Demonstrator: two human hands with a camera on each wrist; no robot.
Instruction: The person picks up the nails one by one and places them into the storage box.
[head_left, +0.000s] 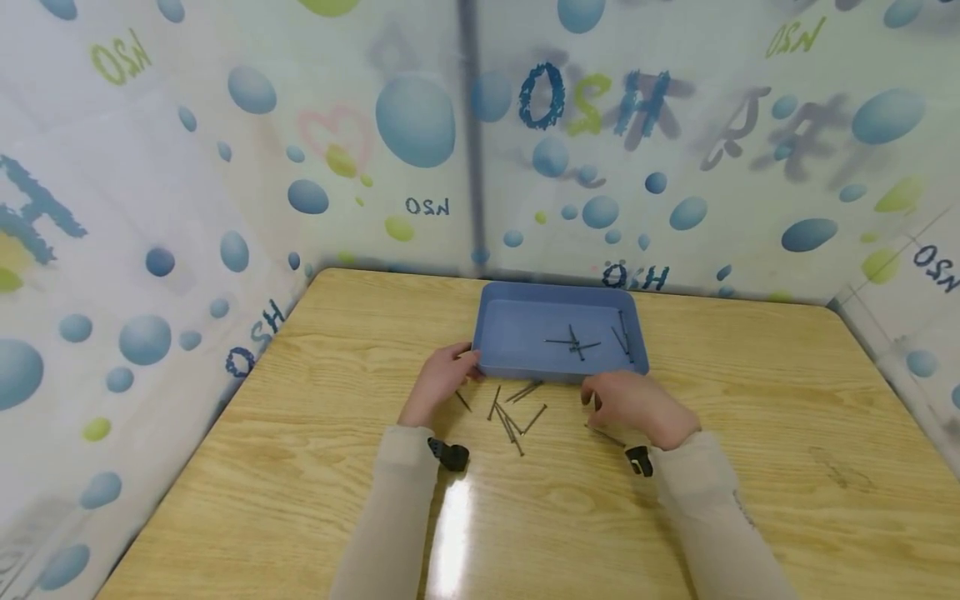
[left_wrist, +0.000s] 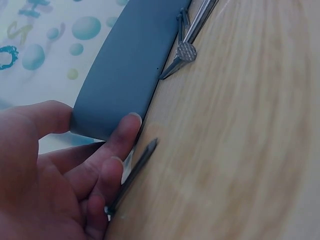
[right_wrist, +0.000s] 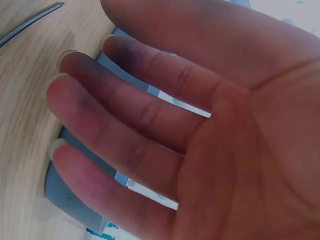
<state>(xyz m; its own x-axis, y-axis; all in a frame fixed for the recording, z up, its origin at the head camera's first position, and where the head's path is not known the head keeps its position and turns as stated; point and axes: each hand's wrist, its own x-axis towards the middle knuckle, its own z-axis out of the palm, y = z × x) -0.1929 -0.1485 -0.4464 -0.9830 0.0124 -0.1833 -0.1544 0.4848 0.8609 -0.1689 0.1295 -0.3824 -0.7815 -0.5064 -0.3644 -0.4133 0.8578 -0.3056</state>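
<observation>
At the front left corner of a shallow blue tray (head_left: 517, 371), my left hand (head_left: 442, 377) grips the wall between thumb and fingers. In the left wrist view the thumb is on one side of the tray wall (left_wrist: 120, 75) and fingertips on the other, with a loose nail (left_wrist: 132, 175) beside the fingers. My right hand (head_left: 637, 404) hovers near the tray's front right side. Its palm and loosely bent fingers hold nothing in the right wrist view. Several nails (head_left: 573, 343) lie inside the tray; more loose nails (head_left: 506, 421) are scattered on the table before it.
The wooden table (head_left: 300, 500) meets a patterned wall (head_left: 420, 208) behind the tray. A single nail (head_left: 603, 435) lies on the table under the right wrist. Black strap buckles (head_left: 450, 455) hang from both cuffs.
</observation>
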